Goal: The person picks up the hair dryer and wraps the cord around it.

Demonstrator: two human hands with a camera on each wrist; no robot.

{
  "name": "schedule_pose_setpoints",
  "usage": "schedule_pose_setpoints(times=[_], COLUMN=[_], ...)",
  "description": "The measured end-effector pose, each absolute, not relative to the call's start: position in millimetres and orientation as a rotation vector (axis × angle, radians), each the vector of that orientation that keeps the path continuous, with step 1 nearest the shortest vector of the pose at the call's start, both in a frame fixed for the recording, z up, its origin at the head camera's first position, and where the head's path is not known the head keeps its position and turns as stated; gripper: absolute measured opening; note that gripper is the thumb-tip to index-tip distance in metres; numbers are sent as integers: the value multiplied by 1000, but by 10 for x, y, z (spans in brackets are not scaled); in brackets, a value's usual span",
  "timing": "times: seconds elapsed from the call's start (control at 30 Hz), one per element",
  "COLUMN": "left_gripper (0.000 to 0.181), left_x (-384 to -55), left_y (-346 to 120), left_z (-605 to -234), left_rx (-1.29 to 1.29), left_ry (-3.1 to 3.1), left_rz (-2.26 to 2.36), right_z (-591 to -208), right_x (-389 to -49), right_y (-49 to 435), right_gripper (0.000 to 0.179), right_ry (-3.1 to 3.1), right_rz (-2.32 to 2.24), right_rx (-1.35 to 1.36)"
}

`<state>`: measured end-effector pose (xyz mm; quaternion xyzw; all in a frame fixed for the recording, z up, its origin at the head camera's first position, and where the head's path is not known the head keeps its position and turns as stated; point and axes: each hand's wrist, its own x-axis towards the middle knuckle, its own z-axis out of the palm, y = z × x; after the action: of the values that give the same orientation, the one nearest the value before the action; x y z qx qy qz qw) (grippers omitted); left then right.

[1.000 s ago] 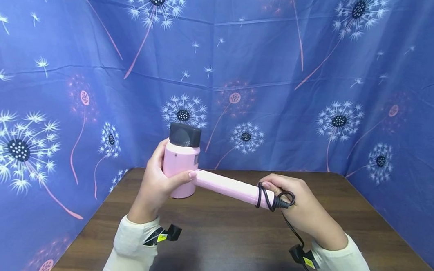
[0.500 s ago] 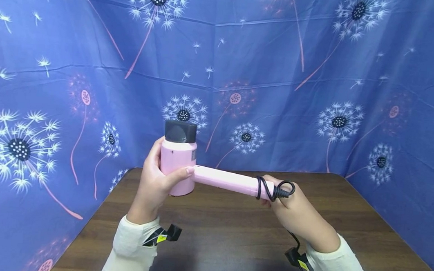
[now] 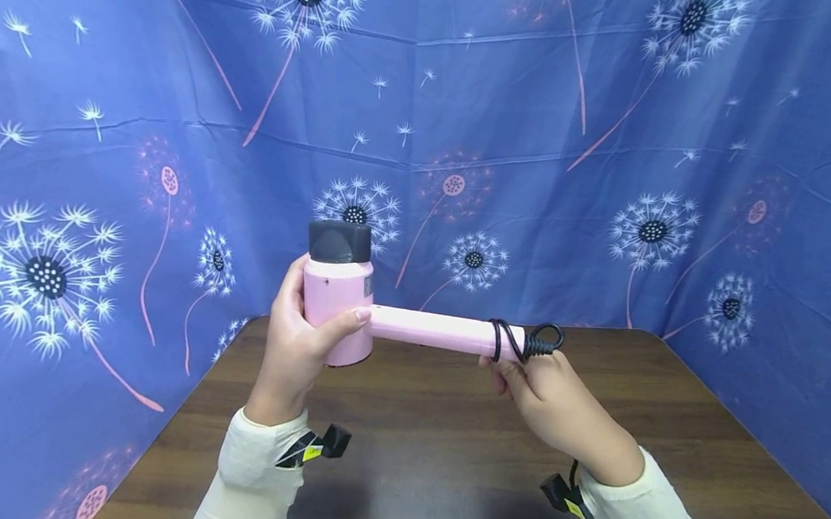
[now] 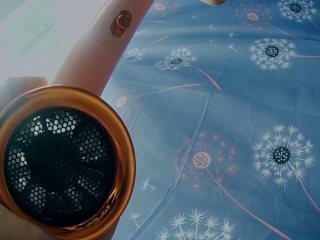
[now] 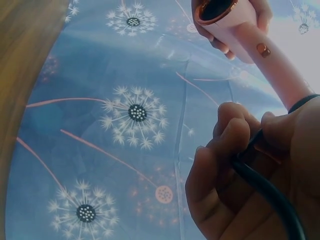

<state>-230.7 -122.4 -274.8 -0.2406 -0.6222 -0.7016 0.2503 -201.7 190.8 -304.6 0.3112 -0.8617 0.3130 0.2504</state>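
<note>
A pink hair dryer (image 3: 429, 329) with a black nozzle (image 3: 339, 243) is held up over the table, its handle pointing right. My left hand (image 3: 296, 359) grips the barrel, thumb across the front near the handle joint. In the left wrist view the copper-ringed air intake (image 4: 127, 150) faces the camera, with a small copper switch (image 4: 121, 23) on the handle. Black cord (image 3: 499, 341) is wound around the handle's end and loops at the plug-side sleeve. Just below that end, my right hand (image 3: 564, 412) pinches the cord (image 5: 267, 190) between curled fingers and thumb.
Below the hands lies a brown wooden table (image 3: 420, 448). A blue dandelion-print cloth (image 3: 424, 95) hangs behind it and along both sides. Small black wrist cameras (image 3: 336, 441) are strapped over the pale sleeves (image 3: 256, 471).
The hair dryer has risen slightly and shifted left, its handle now more level. My right hand has moved from the handle's end to underneath it, carrying the cord.
</note>
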Motion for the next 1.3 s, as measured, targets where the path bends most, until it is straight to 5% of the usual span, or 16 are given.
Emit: schedule_pose_setpoints(times=[1.1,1.3], left_gripper=[78,81], left_x=[-2312,-2328], left_y=[-1148,-1127], left_z=[-2761,-2761], left_rx=[-562,-555], left_ry=[-1578,-1566], left_rz=[-1945,-1906], right_z=[-3026,-3007], right_x=[-1913,-1848], right_y=[1779,1793], right_gripper=[12,22], right_ry=[-2363,-2383], right_rz=[528,481], right_rx=[826,823])
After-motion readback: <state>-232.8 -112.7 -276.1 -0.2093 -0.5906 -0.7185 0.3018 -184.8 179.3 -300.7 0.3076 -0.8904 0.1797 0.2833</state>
